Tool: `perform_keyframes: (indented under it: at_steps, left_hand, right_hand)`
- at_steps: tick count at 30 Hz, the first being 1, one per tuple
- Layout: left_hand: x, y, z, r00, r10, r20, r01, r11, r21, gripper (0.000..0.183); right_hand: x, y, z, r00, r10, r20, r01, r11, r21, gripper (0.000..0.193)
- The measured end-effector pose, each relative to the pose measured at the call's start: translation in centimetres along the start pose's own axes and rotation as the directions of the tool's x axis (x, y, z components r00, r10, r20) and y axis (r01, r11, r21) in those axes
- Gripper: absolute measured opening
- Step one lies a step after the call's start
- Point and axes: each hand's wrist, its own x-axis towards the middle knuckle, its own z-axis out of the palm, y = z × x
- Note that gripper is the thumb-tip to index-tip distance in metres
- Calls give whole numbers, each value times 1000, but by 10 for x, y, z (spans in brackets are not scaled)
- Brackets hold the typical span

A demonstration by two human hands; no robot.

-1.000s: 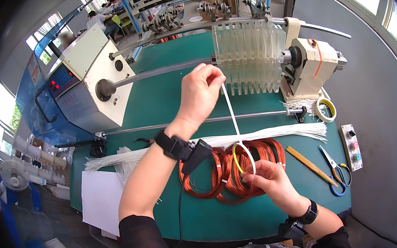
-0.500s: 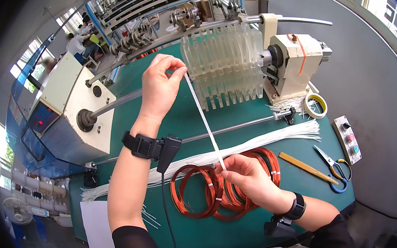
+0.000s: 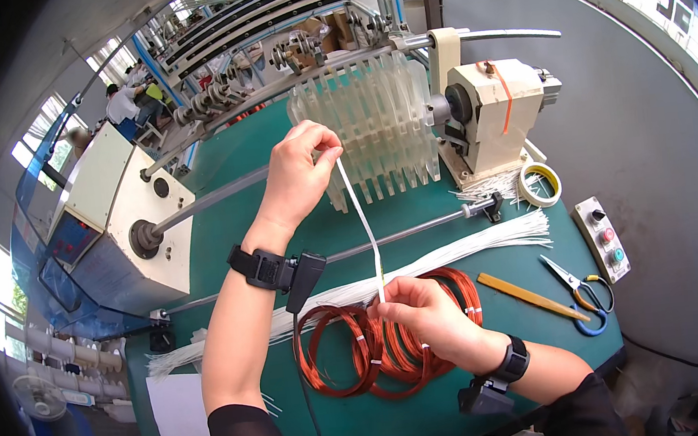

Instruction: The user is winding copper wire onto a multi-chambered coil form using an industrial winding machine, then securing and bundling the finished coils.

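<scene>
A narrow white strip (image 3: 357,202) is stretched between my two hands, with a slight bend near its lower end. My left hand (image 3: 297,172) pinches its upper end between thumb and fingertips, in front of the clear ribbed block. Lower and to the right, my right hand (image 3: 432,316) pinches the strip near a yellowish patch, and a short tail sticks out below the fingers. Beneath that hand lie several coils of copper wire (image 3: 371,347), bound with small white ties. A long bundle of thin white tubes (image 3: 462,243) runs across the green table behind the coils.
The clear ribbed block (image 3: 373,122) sits on a shaft by the beige tailstock (image 3: 495,109). At left stands a beige machine (image 3: 122,208). Right of the coils are a wooden stick (image 3: 532,297), scissors (image 3: 583,295), a tape roll (image 3: 539,185) and a button box (image 3: 602,240).
My left hand has come down and slightly right, and my right hand has shifted slightly left. The strip between them is shorter and more bent. The whole view has shifted a little.
</scene>
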Motion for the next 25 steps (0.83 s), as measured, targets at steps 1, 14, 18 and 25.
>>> perform_keyframes:
  at_steps: [1,14,18,25]
  left_hand:
    - [-2,-1,-1,1000,11,-4,-10,1000,12,5]
    - [2,-16,-18,960,55,-274,-12,987,157,6]
    - [14,-22,-16,920,198,-339,-115,962,248,7]
    - [35,-45,-12,945,26,-325,6,995,95,59]
  right_hand:
    - [0,-1,0,1000,-3,3,3,1000,-1,10]
    - [12,-6,15,1000,0,27,-2,997,73,4]
    - [27,-12,17,1000,-16,23,14,997,70,2]
    - [46,-2,14,995,75,-60,-67,990,128,8]
